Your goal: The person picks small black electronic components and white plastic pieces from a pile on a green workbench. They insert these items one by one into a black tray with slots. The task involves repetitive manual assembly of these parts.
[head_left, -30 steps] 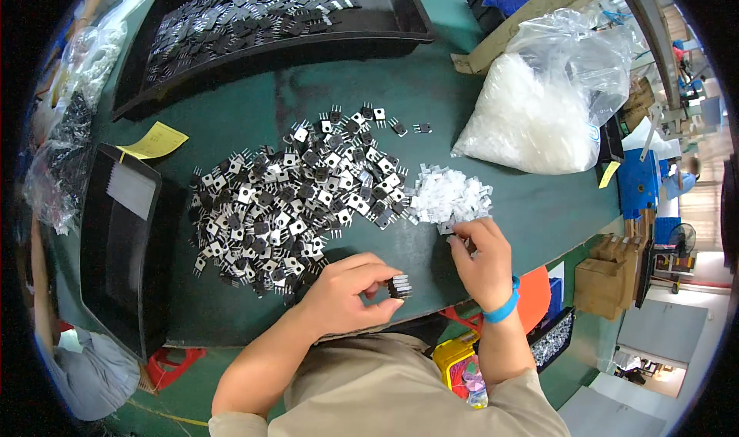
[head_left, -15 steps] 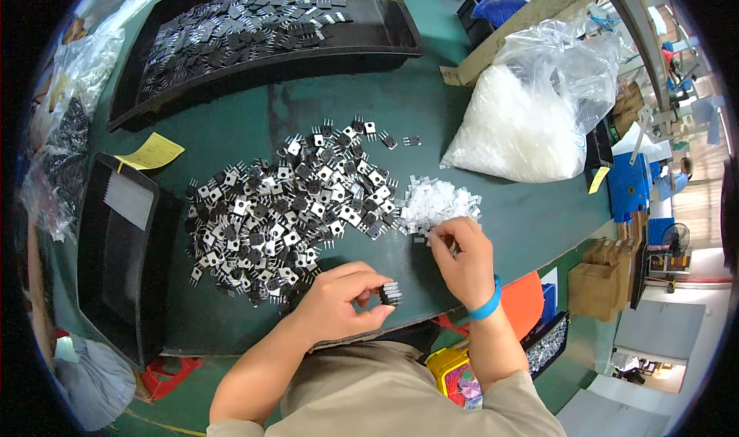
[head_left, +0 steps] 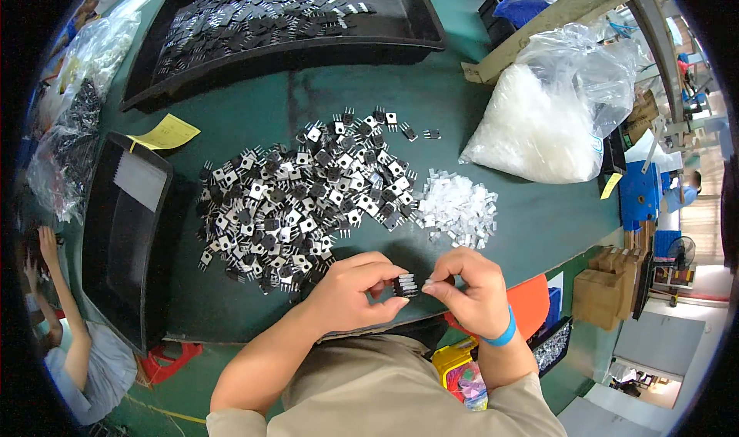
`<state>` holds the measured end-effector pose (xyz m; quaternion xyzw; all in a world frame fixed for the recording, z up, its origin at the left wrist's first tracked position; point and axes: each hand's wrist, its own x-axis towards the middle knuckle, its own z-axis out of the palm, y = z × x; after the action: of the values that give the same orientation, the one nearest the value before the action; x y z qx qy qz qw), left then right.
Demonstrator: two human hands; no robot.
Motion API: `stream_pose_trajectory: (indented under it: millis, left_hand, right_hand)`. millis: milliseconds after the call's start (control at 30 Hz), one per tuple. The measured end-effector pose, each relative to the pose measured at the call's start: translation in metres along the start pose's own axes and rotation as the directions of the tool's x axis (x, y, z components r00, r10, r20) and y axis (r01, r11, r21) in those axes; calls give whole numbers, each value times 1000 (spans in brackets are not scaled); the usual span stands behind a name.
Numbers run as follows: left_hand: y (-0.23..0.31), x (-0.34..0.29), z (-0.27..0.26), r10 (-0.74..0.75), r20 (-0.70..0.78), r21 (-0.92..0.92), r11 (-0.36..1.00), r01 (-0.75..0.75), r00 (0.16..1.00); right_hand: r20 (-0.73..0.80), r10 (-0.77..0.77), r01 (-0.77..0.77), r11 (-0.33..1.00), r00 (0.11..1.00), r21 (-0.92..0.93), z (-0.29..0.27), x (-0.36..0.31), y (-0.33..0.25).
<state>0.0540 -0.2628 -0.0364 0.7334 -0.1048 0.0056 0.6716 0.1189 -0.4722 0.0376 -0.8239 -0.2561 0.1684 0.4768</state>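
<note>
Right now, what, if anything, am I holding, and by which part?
Your left hand holds a small stack of black components by opposite ends, between thumb and fingers. Your right hand: can't tell.

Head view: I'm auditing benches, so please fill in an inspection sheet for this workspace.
Surface: green tabletop, darker patch toward the back.
Work items: heap of three-legged components; pile of small white pieces at its right.
Clutter: back bin with dark components; left bin with a white sheet; clear bag of white material.
Hands: left hand grips a short row of components; right hand pinched beside it, contents too small to tell.
Cables: cannot tell; background too small.
Surroundings: cardboard boxes, fan, co-worker's arm.
</note>
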Motion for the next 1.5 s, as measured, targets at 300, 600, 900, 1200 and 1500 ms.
stream_pose_trajectory:
  millis: [300,600,900,1200,1500]
  left_hand:
    - [-2,0,2,-2,-17,-22,1000,1,1000]
    - [2,1,1,-19,-7,15,1000,19,1000]
    - [-3,1,1,-13,-33,-40,999,12,999]
    - [-6,-1,-1,-44,-31,-71,997,41,999]
    - [-8,-1,1,-33,-39,-96,995,30,999]
  right_hand:
    - [59,-29,34,995,998,-91,7,-3,-11]
    - [-2,-107,104,972,994,-212,8,-6,-17]
    - [-39,-219,208,962,975,-178,7,-14,-8]
    - [-81,-161,154,984,984,-90,17,-17,-4]
    - [-101,-138,125,984,985,-123,17,-16,-6]
